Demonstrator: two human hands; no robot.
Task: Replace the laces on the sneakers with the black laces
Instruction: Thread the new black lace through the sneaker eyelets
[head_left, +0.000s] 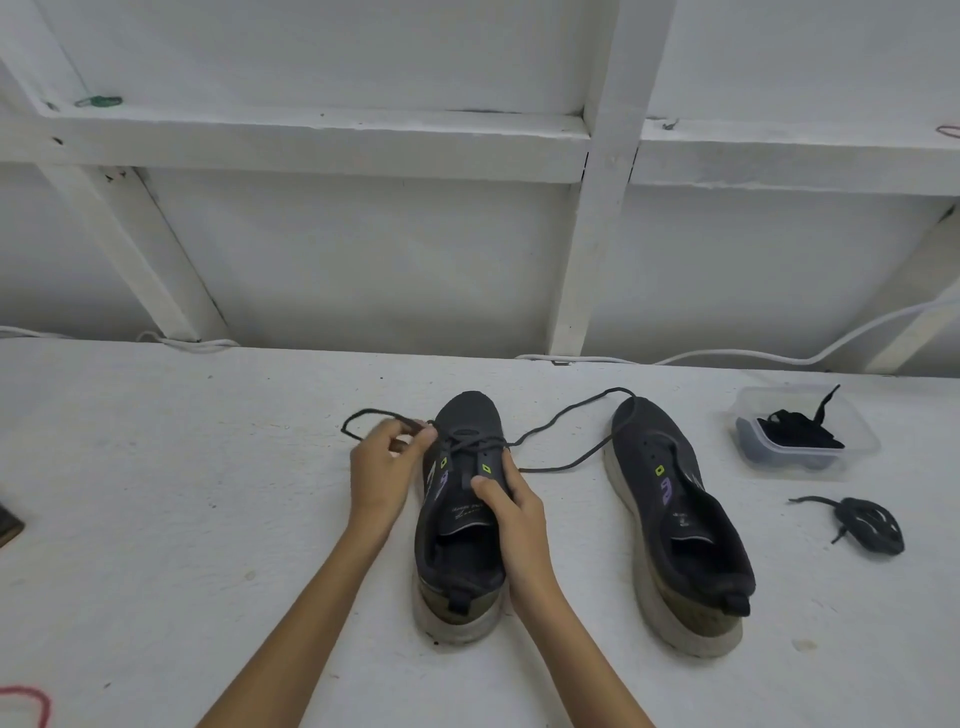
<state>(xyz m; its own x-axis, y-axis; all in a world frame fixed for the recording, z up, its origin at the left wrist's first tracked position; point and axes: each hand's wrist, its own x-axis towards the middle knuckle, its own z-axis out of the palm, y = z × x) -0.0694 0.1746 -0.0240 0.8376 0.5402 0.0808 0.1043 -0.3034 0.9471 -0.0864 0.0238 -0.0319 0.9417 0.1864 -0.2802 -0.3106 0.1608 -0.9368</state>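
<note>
The left-hand sneaker (457, 519) and right-hand sneaker (670, 499) had matt, dark knit-cloth uppers and scuffed, off-white rubbery soles, and the grey lace (558, 414) was matt woven cloth. The table (182, 493) and the wooden wall beams (597, 234) carried rough, matt white paint. The container (862, 447) was clear, glossy plastic and held matt black cloth laces (800, 434).

Nothing legible. Laced sneaker (467, 415): pale printed lines on the tongue, too small and blurred for me to read. Unlaced sneaker (639, 421): similar small print inside, unreadable. Purple side marks on both; I cannot make out letters.
</note>
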